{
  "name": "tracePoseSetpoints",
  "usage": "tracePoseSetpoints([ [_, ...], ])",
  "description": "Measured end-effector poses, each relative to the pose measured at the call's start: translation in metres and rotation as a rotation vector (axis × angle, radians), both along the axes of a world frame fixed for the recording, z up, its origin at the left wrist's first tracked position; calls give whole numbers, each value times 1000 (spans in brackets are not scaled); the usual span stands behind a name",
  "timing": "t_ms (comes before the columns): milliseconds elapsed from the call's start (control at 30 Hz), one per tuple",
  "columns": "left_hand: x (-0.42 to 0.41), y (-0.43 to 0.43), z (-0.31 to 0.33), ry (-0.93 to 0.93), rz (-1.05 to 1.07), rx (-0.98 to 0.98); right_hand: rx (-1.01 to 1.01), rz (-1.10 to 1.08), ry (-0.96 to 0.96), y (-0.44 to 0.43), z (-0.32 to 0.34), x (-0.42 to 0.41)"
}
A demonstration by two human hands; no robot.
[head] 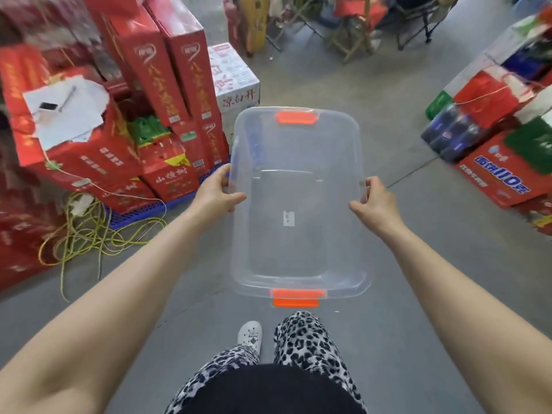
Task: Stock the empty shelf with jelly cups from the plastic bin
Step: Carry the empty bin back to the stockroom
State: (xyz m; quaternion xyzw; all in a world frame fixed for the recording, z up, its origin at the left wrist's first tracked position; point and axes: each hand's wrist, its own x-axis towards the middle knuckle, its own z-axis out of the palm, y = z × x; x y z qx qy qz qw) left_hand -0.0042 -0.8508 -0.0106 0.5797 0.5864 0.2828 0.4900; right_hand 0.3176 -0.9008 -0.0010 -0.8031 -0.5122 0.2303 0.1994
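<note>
A clear plastic bin (pixel 298 258) with orange latches at its near and far ends hangs in the air in front of me, above the grey floor. I see nothing inside it. My left hand (pixel 216 192) grips its left rim, thumb over the edge. My right hand (pixel 376 201) grips the right rim the same way. No jelly cups and no shelf are in view.
Stacked red gift cartons (pixel 167 85) on a blue pallet fill the left, with a white carton (pixel 236 82) behind them. Yellow cord (pixel 89 234) lies tangled on the floor. More boxes and a pack of cans (pixel 457 132) stand at the right. Folding chairs (pixel 358 28) stand far ahead.
</note>
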Motion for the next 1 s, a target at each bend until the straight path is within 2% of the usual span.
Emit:
tracePoseSetpoints([
  [200, 50, 153, -3, -6, 46, -3, 18, 73, -34, 176, -5, 58],
  [467, 106, 338, -10, 42, 239, 25, 50, 276, -15, 426, -6, 112],
  [733, 114, 508, -17, 72, 411, 16, -5, 434, -16, 648, -11, 105],
  [1000, 82, 688, -44, 268, 474, -12, -116, 516, -30, 852, -46, 58],
])
